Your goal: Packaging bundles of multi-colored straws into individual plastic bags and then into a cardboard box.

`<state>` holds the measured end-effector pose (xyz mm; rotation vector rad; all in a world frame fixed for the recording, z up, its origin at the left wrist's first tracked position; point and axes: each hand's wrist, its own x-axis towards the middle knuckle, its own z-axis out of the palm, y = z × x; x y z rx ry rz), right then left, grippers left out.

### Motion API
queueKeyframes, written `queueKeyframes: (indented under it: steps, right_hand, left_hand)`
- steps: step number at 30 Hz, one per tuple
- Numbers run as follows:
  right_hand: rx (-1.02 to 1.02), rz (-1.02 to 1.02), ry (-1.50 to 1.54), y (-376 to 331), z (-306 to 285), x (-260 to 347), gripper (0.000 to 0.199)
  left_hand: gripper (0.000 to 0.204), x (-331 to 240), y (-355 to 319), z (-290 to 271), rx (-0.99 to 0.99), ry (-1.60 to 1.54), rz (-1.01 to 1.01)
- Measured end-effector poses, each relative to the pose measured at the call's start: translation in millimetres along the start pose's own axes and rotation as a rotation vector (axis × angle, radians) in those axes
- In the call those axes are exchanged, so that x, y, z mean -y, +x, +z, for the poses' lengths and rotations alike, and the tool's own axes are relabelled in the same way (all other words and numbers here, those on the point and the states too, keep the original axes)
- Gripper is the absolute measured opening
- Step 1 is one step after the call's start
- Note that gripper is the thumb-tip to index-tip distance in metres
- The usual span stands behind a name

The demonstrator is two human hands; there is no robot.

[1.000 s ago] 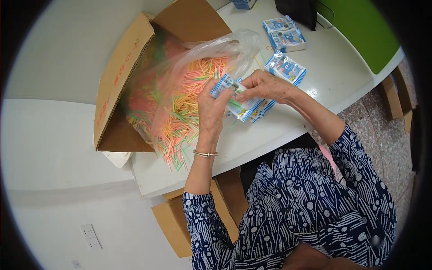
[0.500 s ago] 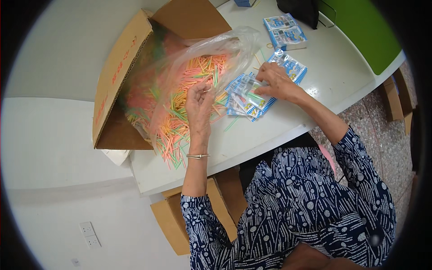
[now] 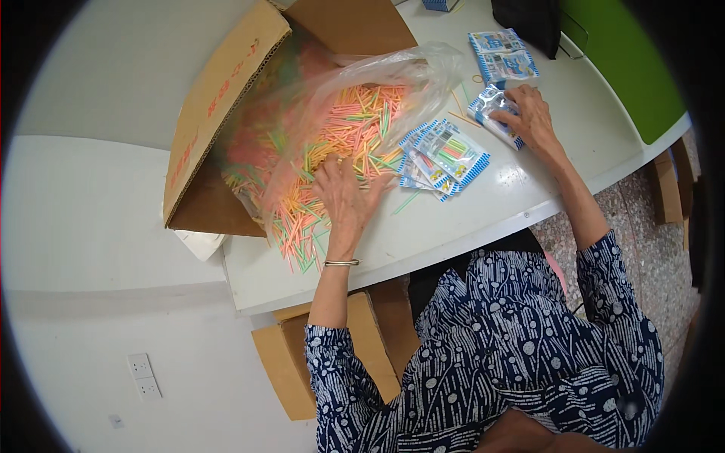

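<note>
My left hand (image 3: 345, 198) lies with fingers spread over a heap of thin pink, yellow, orange and green sticks (image 3: 362, 121). The heap spills from a clear plastic bag (image 3: 430, 64) onto the table. At the right, my right hand (image 3: 535, 121) grips a small blue-and-white clear packet (image 3: 489, 106), thumb and fingers on its near part. Between the hands is a small pile of similar packets (image 3: 453, 155); the top one has coloured sticks visible inside.
An open cardboard box (image 3: 226, 106) lies on its side around the bag. Beyond my right hand are more flat packets (image 3: 506, 57), a rubber band (image 3: 476, 78) and a black bag (image 3: 529, 23). The white table (image 3: 521, 181) has its front edge near my body.
My right hand has moved right, from the pile to the separate packet. The pile's top packet now lies uncovered. My left hand has gone from a pinch to spread fingers on the sticks.
</note>
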<state>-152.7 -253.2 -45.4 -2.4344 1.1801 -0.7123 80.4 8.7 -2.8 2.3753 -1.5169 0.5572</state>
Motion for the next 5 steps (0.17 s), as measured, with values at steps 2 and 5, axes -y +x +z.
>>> queueKeyframes:
  steps: [2,5]
  right_hand:
    - [0.027,0.023,0.096,2.9,-1.1,-1.9,0.042]
    - [0.108,0.055,0.183,9.9,0.0,-8.8,0.047]
  left_hand:
    - [0.071,0.3,-0.1,-1.1,-0.007,0.035,0.016]
    - [0.075,6.9,-0.6,-3.2,0.001,0.030,-0.022]
